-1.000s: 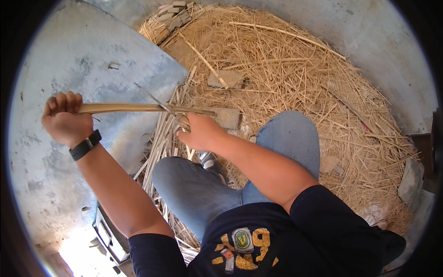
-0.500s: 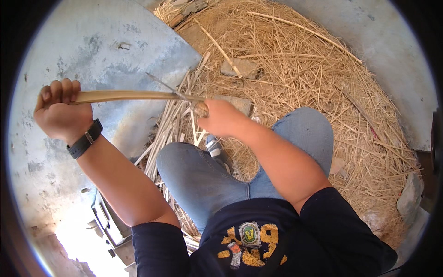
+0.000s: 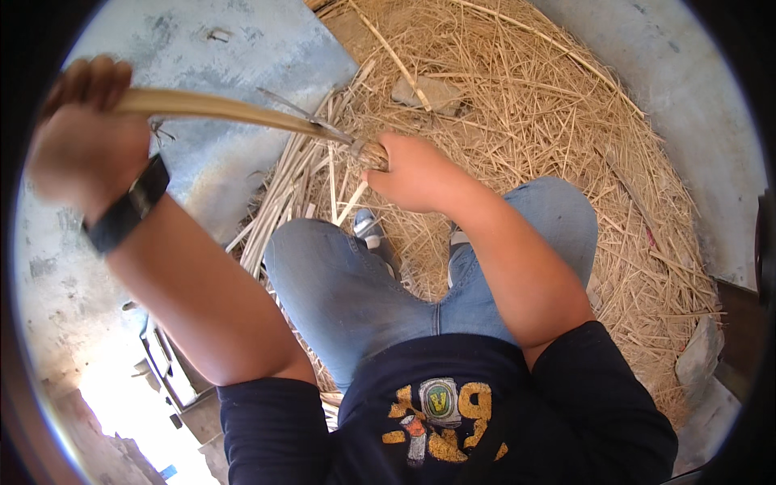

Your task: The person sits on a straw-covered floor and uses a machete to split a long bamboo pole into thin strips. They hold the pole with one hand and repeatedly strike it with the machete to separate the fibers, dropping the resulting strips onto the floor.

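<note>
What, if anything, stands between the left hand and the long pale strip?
Nothing visible: the left hand grips the strip. A blade, its handle in the right hand, meets the strip near its right end.

The left hand (image 3: 89, 137) is blurred and hides one end of the strip (image 3: 206, 105); the right hand (image 3: 414, 174) covers part of the tool handle (image 3: 371, 153).
</note>
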{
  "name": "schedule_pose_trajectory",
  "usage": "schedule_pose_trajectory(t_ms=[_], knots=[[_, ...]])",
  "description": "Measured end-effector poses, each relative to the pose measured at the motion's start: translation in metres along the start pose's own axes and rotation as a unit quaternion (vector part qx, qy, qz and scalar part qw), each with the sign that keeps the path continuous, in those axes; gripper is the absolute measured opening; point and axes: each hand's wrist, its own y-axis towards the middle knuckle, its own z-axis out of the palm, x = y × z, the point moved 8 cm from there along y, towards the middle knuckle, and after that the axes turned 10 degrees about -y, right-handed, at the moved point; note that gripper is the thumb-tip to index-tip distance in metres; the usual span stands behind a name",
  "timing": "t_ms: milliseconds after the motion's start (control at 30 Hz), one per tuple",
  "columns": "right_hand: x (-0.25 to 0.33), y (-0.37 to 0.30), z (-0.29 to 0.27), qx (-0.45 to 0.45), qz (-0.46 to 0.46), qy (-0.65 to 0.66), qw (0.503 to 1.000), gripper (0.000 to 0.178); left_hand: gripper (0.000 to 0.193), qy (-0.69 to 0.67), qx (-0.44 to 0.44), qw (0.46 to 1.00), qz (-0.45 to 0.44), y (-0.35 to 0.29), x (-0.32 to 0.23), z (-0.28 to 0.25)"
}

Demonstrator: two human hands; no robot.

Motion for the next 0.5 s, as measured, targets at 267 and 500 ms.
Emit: schedule_pose_trajectory(t_ms=[267,500], knots=[[0.009,0.017,0.027,-0.050,-0.003,0.038,0.998,0.037,0.017,-0.017,-0.049,0.998,-0.042,0.018,0.012,-0.029],[0.032,-0.014,0.003,-0.113,-0.052,0.137,0.983,0.032,0.020,-0.052,-0.027,0.997,-0.057,0.011,0.012,-0.025]])
